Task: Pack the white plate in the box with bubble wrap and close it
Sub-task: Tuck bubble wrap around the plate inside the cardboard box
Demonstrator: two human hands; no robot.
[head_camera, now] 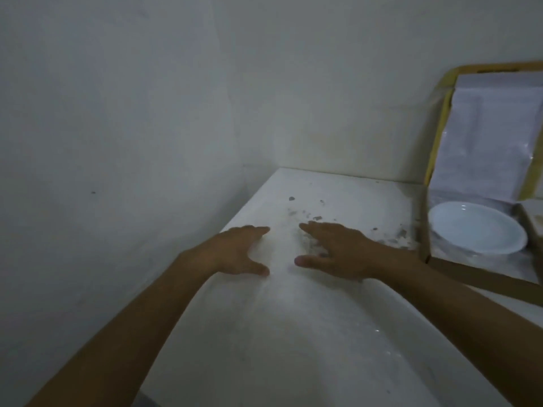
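Observation:
A white plate [477, 229] lies inside an open cardboard box [476, 276] at the right edge of the view. The box lid [440, 118] stands upright behind it, lined with a pale sheet that looks like bubble wrap [484, 136]. A translucent sheet [288, 318], blurred, seems to lie flat on the white table. My left hand [241, 254] and my right hand [338, 254] rest on it with fingers spread, thumbs toward each other, left of the box. Neither hand holds anything.
The white table [338, 195] fills a corner between two white walls, one close on the left and one behind. Grey chips and stains [302, 214] mark the tabletop beyond my hands. A small pale object [531, 218] sits inside the box to the right of the plate.

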